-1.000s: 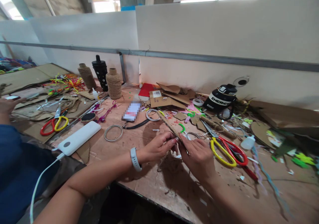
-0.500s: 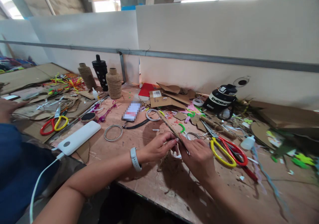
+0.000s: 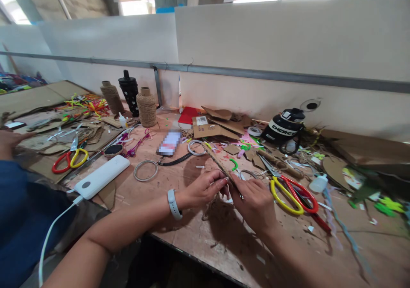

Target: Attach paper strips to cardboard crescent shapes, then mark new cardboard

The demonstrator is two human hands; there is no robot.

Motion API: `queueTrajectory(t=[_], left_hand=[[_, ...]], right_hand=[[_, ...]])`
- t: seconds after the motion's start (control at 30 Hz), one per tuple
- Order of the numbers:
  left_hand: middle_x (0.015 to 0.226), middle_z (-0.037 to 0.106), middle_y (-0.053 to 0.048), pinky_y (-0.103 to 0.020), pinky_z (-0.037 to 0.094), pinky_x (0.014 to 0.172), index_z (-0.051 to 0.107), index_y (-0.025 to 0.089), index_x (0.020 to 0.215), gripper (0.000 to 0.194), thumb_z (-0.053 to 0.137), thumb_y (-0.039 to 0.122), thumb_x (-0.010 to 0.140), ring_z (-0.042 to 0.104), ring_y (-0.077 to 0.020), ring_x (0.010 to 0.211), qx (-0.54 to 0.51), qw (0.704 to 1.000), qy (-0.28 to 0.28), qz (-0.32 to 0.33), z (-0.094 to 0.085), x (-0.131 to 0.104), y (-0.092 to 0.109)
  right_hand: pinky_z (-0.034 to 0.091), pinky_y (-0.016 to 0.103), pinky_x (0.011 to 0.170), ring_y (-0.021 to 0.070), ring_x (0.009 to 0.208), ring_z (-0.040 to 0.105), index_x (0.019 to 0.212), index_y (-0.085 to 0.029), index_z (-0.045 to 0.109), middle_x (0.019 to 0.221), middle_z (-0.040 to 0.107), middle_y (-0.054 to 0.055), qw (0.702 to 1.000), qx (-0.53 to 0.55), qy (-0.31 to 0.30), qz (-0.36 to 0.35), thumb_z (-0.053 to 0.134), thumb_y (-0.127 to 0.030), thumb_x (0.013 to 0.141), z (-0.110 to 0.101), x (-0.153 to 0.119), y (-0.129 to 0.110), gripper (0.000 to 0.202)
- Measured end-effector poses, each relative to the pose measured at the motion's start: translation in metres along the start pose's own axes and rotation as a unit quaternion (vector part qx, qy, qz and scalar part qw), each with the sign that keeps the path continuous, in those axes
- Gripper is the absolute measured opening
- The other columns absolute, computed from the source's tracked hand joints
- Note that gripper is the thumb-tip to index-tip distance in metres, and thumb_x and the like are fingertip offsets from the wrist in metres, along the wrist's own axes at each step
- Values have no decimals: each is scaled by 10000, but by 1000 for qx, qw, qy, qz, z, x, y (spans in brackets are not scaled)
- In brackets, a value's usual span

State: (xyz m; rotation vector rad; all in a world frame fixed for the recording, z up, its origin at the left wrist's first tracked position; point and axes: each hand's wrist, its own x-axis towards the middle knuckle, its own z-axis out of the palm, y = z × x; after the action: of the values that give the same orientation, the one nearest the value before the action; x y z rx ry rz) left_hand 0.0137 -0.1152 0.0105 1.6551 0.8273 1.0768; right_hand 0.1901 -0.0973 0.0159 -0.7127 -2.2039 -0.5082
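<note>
My left hand [image 3: 205, 189], with a pale watch band on its wrist, is closed in a pinch on a thin, flat brown piece [image 3: 218, 162] that looks like cardboard seen edge-on. From the other side my right hand [image 3: 256, 199] grips the same piece, fingers wrapped along its near end. The piece slants away from me, its far tip above the table. Below my fingers hangs some loose brown twine [image 3: 209, 209]. What my fingertips press on underneath is hidden. Red-and-yellow-handled scissors [image 3: 286, 194] lie right of my right hand.
Two twine spools [image 3: 147, 107] stand at the back beside a black tumbler [image 3: 128, 95]. A phone [image 3: 169, 143], a white power bank [image 3: 99, 177] and a metal ring [image 3: 145, 170] lie left. Cardboard scraps [image 3: 218, 127] and a black jug [image 3: 283, 127] are behind. A co-worker's arm [image 3: 9, 142] reaches in left.
My hands keep their hold on the brown piece, with only a slight shift of the fingers. The co-worker's hand at the left has moved a little.
</note>
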Motion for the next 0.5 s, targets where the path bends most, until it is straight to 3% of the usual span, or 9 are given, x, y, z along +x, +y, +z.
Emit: queueTrajectory(t=[0.3, 0.43, 0.5], left_hand=[[746, 545, -32, -284, 439, 722, 478, 170, 798, 305, 380, 418, 945, 525, -141, 714, 38, 999, 1, 16, -1, 1, 2], [758, 535, -28, -293, 421, 732, 459, 183, 779, 277, 363, 377, 952, 493, -146, 721, 130, 991, 16, 13, -3, 0, 4], [774, 547, -20, -330, 403, 809, 458, 189, 792, 260, 340, 344, 963, 490, -149, 737, 198, 980, 21, 9, -4, 0, 6]], right_hand=[[406, 317, 648, 154, 577, 623, 1039, -93, 672, 703, 735, 52, 1000, 14, -5, 6, 522, -156, 914, 0, 0, 0, 206], [408, 314, 640, 153, 565, 618, 1038, -75, 666, 687, 731, 53, 1000, 3, -3, 1, 518, -163, 917, 0, 1, -1, 211], [412, 315, 638, 156, 556, 612, 1038, -57, 658, 671, 724, 53, 1000, 1, -2, 1, 515, -159, 916, 1, 1, -2, 214]])
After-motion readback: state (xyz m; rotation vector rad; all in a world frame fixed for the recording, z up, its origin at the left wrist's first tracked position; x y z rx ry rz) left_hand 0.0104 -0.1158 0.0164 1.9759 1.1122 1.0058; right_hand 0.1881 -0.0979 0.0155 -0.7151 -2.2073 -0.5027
